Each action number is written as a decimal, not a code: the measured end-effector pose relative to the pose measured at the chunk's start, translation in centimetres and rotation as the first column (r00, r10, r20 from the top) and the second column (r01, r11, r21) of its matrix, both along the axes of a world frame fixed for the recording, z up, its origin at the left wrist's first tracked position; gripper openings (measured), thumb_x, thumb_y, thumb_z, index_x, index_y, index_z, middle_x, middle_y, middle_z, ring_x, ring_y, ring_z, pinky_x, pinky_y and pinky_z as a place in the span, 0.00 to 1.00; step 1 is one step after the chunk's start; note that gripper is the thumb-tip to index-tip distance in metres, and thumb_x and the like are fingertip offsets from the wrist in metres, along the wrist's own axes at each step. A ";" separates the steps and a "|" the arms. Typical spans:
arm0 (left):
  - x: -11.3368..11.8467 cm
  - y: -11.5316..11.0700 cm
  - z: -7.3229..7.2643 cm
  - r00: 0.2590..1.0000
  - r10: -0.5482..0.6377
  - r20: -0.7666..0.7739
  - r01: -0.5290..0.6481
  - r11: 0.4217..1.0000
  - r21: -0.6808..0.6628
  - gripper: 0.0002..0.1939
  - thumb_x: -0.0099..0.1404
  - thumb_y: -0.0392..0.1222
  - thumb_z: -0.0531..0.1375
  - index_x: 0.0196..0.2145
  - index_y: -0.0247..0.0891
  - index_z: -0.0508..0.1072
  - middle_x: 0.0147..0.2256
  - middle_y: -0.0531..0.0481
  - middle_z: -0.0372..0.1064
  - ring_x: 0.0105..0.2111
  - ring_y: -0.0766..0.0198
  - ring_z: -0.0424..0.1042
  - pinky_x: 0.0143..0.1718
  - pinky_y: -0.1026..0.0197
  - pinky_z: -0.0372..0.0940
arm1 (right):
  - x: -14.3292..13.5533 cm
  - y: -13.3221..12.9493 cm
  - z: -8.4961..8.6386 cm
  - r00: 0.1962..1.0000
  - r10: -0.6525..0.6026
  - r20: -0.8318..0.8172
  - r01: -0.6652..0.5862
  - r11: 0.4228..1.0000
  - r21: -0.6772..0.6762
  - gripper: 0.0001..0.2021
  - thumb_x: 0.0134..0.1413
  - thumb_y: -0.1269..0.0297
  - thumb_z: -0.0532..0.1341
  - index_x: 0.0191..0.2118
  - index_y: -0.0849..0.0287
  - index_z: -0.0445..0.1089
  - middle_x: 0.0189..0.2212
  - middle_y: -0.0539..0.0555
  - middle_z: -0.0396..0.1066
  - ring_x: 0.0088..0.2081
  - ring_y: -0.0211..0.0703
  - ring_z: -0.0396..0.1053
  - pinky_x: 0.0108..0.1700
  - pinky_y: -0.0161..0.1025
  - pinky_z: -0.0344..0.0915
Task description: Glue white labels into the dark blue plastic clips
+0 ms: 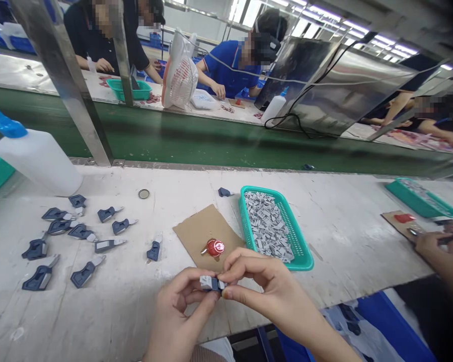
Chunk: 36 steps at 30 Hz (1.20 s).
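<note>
Between my two hands is a small dark blue and grey plastic part (213,284), partly covered by fingers. My left hand (184,306) pinches it from the left, by the dark body and light grey end. From the right, the thumb and fingertips of my right hand (256,281) grip a small light grey piece (222,285) at its other end. Just beyond my hands lies a cardboard square (196,229) bearing a red bottle cap (215,247). A green basket (305,251) of small grey plastic pieces (266,223) stands beyond my right hand.
Several dark blue parts with grey tips (85,274) lie on the left of the table (136,311). A white bottle with a blue nozzle (38,156) stands behind them. A co-worker's hands (438,249) are at the far right, near another green basket (423,198). A metal post (68,85) rises at the table's back edge.
</note>
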State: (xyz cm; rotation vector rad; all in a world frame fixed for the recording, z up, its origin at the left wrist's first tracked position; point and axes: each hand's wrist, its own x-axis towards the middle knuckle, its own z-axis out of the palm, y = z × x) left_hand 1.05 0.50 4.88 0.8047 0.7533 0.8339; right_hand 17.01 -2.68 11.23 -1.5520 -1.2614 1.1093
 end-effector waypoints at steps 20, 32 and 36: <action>-1.7 1.6 -0.4 0.998 -0.060 -0.030 0.063 0.685 0.726 0.17 0.59 0.28 0.66 0.44 0.46 0.77 0.38 0.54 0.81 0.37 0.66 0.79 0.41 0.67 0.73 | -0.9 -1.3 -2.1 0.639 -0.098 -0.763 -0.149 0.957 -0.247 0.16 0.40 0.73 0.75 0.29 0.60 0.65 0.33 0.47 0.69 0.31 0.32 0.70 0.32 0.29 0.69; -1.7 1.9 -0.3 0.993 -0.114 0.009 0.069 0.662 0.746 0.13 0.61 0.34 0.67 0.43 0.46 0.77 0.37 0.54 0.82 0.34 0.67 0.76 0.36 0.66 0.69 | -2.9 -2.4 -2.6 0.578 -0.195 -0.793 -0.031 0.965 -0.260 0.23 0.39 0.71 0.76 0.27 0.59 0.57 0.26 0.43 0.64 0.28 0.30 0.68 0.32 0.29 0.67; -1.6 0.8 -0.8 0.998 -0.058 0.014 0.037 0.792 0.609 0.09 0.63 0.38 0.66 0.41 0.51 0.78 0.36 0.56 0.81 0.34 0.67 0.74 0.38 0.66 0.67 | -3.7 -2.3 -2.9 0.588 -0.195 -0.785 -0.019 0.967 -0.255 0.22 0.40 0.68 0.76 0.29 0.59 0.59 0.27 0.43 0.65 0.29 0.30 0.67 0.33 0.28 0.65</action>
